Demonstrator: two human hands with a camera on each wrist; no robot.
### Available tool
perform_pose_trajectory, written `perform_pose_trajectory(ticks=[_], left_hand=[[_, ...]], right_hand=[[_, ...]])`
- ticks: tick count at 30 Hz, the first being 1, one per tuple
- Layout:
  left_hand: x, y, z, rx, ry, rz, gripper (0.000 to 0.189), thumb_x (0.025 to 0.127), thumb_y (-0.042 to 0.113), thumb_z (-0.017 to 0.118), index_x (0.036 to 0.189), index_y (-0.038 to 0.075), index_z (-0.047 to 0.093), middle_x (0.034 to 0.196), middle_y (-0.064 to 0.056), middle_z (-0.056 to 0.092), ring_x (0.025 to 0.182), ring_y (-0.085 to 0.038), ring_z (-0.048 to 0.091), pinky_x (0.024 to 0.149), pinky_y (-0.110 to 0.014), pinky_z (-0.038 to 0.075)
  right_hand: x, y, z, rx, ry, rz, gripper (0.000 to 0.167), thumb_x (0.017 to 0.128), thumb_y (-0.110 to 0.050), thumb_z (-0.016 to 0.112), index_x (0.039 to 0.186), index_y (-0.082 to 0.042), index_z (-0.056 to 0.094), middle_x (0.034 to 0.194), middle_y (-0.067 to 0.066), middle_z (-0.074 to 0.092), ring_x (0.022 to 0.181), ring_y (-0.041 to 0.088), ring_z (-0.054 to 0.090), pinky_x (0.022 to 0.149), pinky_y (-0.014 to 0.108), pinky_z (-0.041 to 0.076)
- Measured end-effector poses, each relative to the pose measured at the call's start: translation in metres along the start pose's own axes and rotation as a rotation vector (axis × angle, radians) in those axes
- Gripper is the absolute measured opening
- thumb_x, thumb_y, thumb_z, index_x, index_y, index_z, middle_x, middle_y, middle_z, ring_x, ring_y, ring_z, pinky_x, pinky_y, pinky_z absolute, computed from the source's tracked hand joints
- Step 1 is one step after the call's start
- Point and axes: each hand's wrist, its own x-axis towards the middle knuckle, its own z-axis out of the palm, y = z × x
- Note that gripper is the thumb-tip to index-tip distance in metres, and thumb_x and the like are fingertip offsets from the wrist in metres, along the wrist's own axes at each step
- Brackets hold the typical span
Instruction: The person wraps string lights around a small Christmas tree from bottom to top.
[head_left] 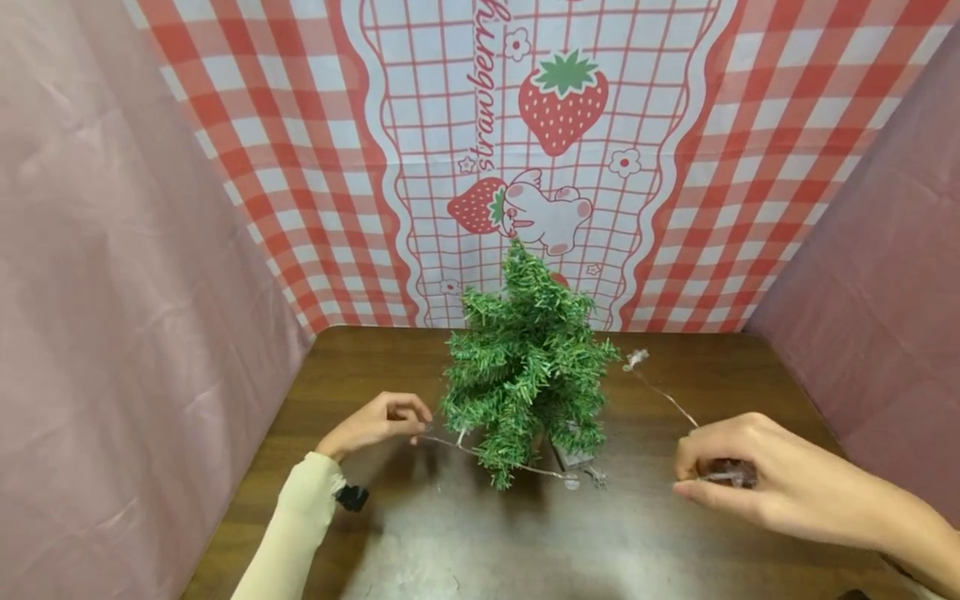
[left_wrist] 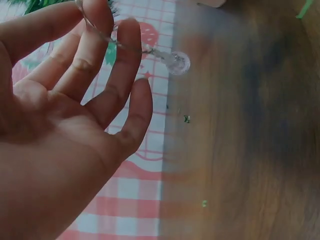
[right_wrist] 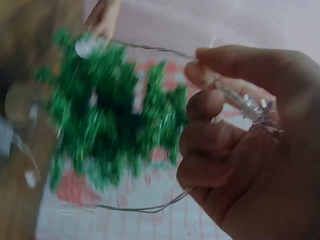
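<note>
A small green artificial Christmas tree stands upright on the brown table. A thin string light wire crosses in front of its lower branches. To the tree's left, my left hand pinches one stretch of wire between thumb and finger; a clear round bulb dangles past those fingers in the left wrist view. My right hand, right of the tree, grips another stretch, its fingers curled. A clear, spiky bulb lies inside that palm. From this hand the wire runs back to another clear bulb by the branches.
Under the tree's right side sits a pale box-like piece, partly hidden by branches. Behind hangs a red-and-white checked strawberry cloth. Pink curtains flank both sides. Green bits lie on the table.
</note>
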Motion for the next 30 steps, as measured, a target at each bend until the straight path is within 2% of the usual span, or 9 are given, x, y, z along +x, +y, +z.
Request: perform_pose_trajectory(ticks=[4, 7, 13, 15, 17, 22, 24, 28, 30], left_hand=[[-0.002, 0.007, 0.007, 0.075, -0.006, 0.004, 0.014, 0.094, 0.008, 0.067, 0.106, 0.002, 0.068, 0.086, -0.025, 0.068, 0.080, -0.041, 0.066, 0.082, -0.045, 0.056], [-0.004, 0.010, 0.008, 0.042, -0.041, 0.045, 0.012, 0.094, 0.005, 0.066, 0.104, 0.001, 0.068, 0.092, -0.028, 0.067, 0.083, -0.040, 0.066, 0.080, -0.048, 0.057], [-0.011, 0.013, 0.003, -0.210, -0.009, 0.130, 0.007, 0.092, -0.004, 0.063, 0.098, -0.006, 0.065, 0.093, -0.020, 0.066, 0.082, -0.016, 0.064, 0.075, -0.030, 0.056], [-0.013, 0.013, 0.001, -0.249, 0.001, 0.143, 0.006, 0.091, -0.005, 0.062, 0.096, -0.008, 0.063, 0.092, -0.017, 0.065, 0.081, -0.014, 0.063, 0.073, -0.027, 0.055], [-0.015, 0.015, 0.001, -0.259, -0.008, 0.141, 0.006, 0.091, -0.004, 0.062, 0.095, -0.009, 0.062, 0.092, -0.014, 0.065, 0.082, -0.014, 0.062, 0.074, -0.026, 0.054], [-0.018, 0.017, 0.005, -0.167, -0.040, 0.150, 0.008, 0.090, -0.002, 0.063, 0.094, -0.009, 0.064, 0.090, -0.020, 0.064, 0.079, -0.016, 0.062, 0.074, -0.029, 0.055], [-0.019, 0.016, 0.007, -0.112, -0.058, 0.153, 0.008, 0.090, -0.002, 0.064, 0.094, -0.009, 0.065, 0.089, -0.026, 0.064, 0.079, -0.016, 0.063, 0.075, -0.031, 0.055], [-0.020, 0.014, 0.015, -0.001, -0.112, 0.126, 0.006, 0.090, 0.000, 0.065, 0.095, -0.003, 0.069, 0.090, -0.027, 0.067, 0.081, -0.018, 0.067, 0.078, -0.035, 0.057], [-0.020, 0.015, 0.019, 0.045, -0.113, 0.113, 0.007, 0.090, -0.001, 0.066, 0.095, -0.002, 0.070, 0.089, -0.024, 0.069, 0.081, -0.019, 0.068, 0.078, -0.036, 0.058]], right_hand=[[-0.006, 0.016, -0.002, -0.123, 0.010, 0.099, 0.034, 0.087, -0.012, 0.077, 0.086, -0.039, 0.056, 0.070, -0.026, 0.046, 0.060, -0.011, 0.040, 0.052, 0.006, 0.034], [-0.011, 0.025, -0.004, -0.103, 0.006, 0.138, 0.033, 0.089, -0.012, 0.075, 0.086, -0.039, 0.057, 0.069, -0.025, 0.048, 0.058, -0.010, 0.042, 0.051, 0.008, 0.036], [-0.025, 0.028, -0.011, 0.154, -0.035, 0.209, 0.028, 0.093, -0.001, 0.066, 0.094, -0.029, 0.065, 0.074, -0.015, 0.056, 0.054, -0.004, 0.046, 0.043, 0.018, 0.041], [-0.030, 0.028, -0.013, 0.259, -0.060, 0.237, 0.028, 0.094, 0.002, 0.063, 0.097, -0.026, 0.067, 0.078, -0.011, 0.060, 0.054, -0.002, 0.048, 0.041, 0.020, 0.042], [-0.033, 0.030, -0.014, 0.339, -0.082, 0.200, 0.031, 0.093, 0.007, 0.061, 0.100, -0.022, 0.067, 0.081, -0.008, 0.062, 0.057, 0.001, 0.051, 0.041, 0.020, 0.043], [-0.037, 0.037, -0.007, 0.479, -0.155, 0.074, 0.037, 0.089, 0.016, 0.058, 0.101, -0.018, 0.067, 0.078, -0.001, 0.058, 0.062, -0.001, 0.048, 0.043, 0.016, 0.042], [-0.039, 0.039, -0.002, 0.500, -0.184, 0.061, 0.035, 0.089, 0.015, 0.059, 0.097, -0.018, 0.066, 0.074, 0.000, 0.053, 0.064, -0.004, 0.045, 0.044, 0.015, 0.040], [-0.043, 0.041, 0.008, 0.495, -0.241, 0.140, 0.028, 0.091, 0.007, 0.064, 0.089, -0.021, 0.065, 0.069, 0.003, 0.049, 0.064, -0.008, 0.041, 0.045, 0.015, 0.038], [-0.046, 0.043, 0.012, 0.477, -0.255, 0.161, 0.026, 0.092, 0.004, 0.064, 0.087, -0.022, 0.065, 0.068, 0.003, 0.049, 0.063, -0.010, 0.041, 0.044, 0.015, 0.038]])
